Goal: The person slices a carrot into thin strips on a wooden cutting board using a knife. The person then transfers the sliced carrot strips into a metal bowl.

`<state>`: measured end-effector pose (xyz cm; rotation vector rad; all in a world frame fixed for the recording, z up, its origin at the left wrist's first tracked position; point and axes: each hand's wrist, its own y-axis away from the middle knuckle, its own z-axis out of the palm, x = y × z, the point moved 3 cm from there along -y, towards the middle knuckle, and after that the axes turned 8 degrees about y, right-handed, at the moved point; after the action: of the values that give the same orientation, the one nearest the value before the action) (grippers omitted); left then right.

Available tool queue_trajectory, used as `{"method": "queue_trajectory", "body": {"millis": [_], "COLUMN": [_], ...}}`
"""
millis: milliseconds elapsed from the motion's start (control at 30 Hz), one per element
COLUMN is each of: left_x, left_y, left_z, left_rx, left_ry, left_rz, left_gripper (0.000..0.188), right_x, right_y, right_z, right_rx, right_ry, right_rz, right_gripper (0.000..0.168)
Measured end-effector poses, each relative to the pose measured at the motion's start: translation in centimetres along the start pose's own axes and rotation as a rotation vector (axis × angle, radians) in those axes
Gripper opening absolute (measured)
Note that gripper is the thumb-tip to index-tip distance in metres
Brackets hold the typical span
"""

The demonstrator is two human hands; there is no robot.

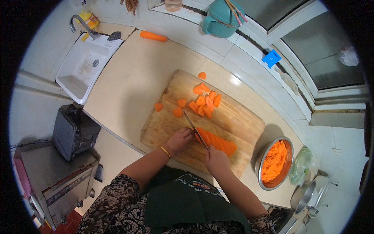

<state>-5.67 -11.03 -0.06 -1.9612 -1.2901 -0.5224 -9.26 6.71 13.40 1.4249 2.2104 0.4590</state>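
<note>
My right hand [217, 162] grips the handle of a kitchen knife [190, 122], its blade slanting up and left over a wooden cutting board [233, 115]. Just right of the blade lies a fanned row of carrot slices [220, 142]. My left hand [181, 140] has its fingers curled beside the blade, at the left end of that row; its fingertips are partly hidden, so whether it grips a piece is unclear. Beyond the knife, several carrot chunks [201, 100] are scattered on the board. A single carrot chunk [158, 107] sits near its left edge.
A steel bowl of shredded carrot [273, 163] stands right of the board, beside a plastic bag of greens [301, 165]. One peeled carrot [153, 36] lies at the counter's back, near the white sink [77, 65]. On the windowsill are a teal container [223, 20] and a blue plastic object [271, 58].
</note>
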Motion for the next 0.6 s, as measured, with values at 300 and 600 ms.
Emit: {"method": "queue_trajectory", "body": {"millis": [300, 600], "left_x": [-0.3, 0.3], "left_y": [0.5, 0.2], "left_z": [0.4, -0.4], "left_rx": [-0.070, 0.009], "left_ry": [-0.021, 0.005], "left_rz": [-0.008, -0.001], "left_gripper": [0.021, 0.024], "right_x": [0.4, -0.2], "right_y": [-3.2, -0.7], "right_z": [5.0, 0.7], "right_rx": [0.104, 0.041], "right_ry": [-0.065, -0.015], "right_rz": [-0.033, -0.020], "right_gripper": [0.032, 0.032]}}
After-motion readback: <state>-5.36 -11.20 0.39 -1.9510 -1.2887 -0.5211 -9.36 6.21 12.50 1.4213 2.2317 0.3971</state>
